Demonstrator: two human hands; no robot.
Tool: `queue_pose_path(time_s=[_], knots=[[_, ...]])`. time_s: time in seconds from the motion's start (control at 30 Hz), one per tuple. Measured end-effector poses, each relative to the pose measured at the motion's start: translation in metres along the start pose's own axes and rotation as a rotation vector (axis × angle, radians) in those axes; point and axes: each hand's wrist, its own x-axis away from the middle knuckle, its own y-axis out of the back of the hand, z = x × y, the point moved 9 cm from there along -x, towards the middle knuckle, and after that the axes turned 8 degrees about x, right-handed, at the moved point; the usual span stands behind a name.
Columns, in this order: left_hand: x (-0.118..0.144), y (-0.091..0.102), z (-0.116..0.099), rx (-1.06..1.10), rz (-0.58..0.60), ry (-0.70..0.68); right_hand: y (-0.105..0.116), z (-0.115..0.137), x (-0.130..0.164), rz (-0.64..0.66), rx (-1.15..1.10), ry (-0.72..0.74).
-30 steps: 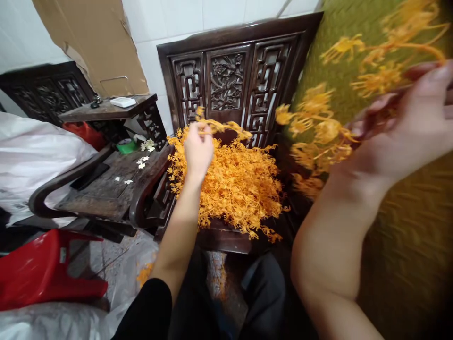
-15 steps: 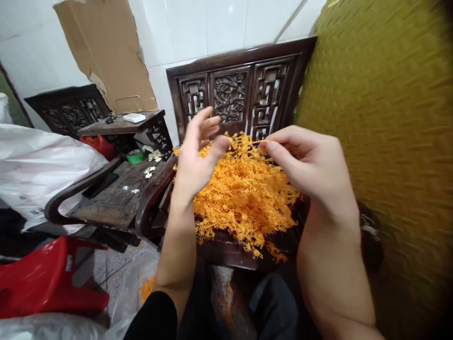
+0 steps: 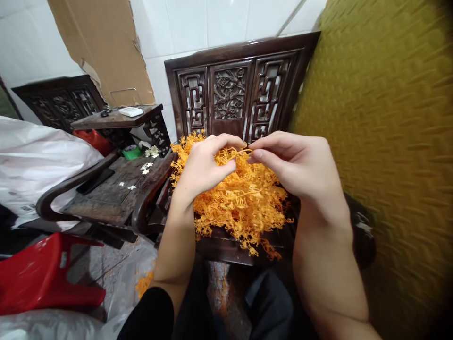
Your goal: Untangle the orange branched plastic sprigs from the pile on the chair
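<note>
Near me: my dark trouser legs (image 3: 269,302), either side of a strip of floor dusted with orange bits.

Above them, my left hand (image 3: 203,167) and right hand (image 3: 297,163) meet over the chair seat. Both are closed in a pinch on one orange sprig (image 3: 239,152), thumb against forefinger, left fingers curled in. The sprig spans the small gap between my fingertips, just above the heap of orange artificial flower sprigs (image 3: 240,203) piled on the carved dark wooden chair (image 3: 228,89).

Left, low: red plastic stool (image 3: 38,274), white plastic bags (image 3: 31,156). Small white flowers (image 3: 145,166) lie on the dark side table (image 3: 106,193).

Right: olive-green quilted fabric (image 3: 382,118).

Far: torn cardboard (image 3: 102,47) leans on the white tiled wall (image 3: 219,19).
</note>
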Motion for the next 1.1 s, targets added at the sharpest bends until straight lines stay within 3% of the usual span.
queue_pose_path(time_s=[0.2, 0.37, 0.5, 0.67, 0.93, 1.1], knots=[[0.002, 0.006, 0.004, -0.06, 0.04, 0.021, -0.006, -0.006, 0.0, 0.084, -0.029, -0.034], [0.004, -0.002, 0.021, 0.206, 0.043, 0.14, -0.014, 0.015, 0.003, 0.169, 0.19, 0.15], [0.005, -0.016, 0.027, 0.342, 0.074, 0.18, -0.016, 0.027, 0.004, 0.102, 0.253, 0.222], [0.01, 0.002, 0.028, 0.279, -0.054, 0.139, -0.01, 0.013, 0.001, 0.006, 0.226, 0.109], [0.034, 0.022, 0.031, 0.37, -0.252, 0.24, -0.027, 0.013, 0.005, 0.148, 0.051, 0.092], [0.042, 0.026, 0.043, 0.493, -0.372, 0.362, -0.03, 0.017, 0.006, 0.116, 0.009, 0.122]])
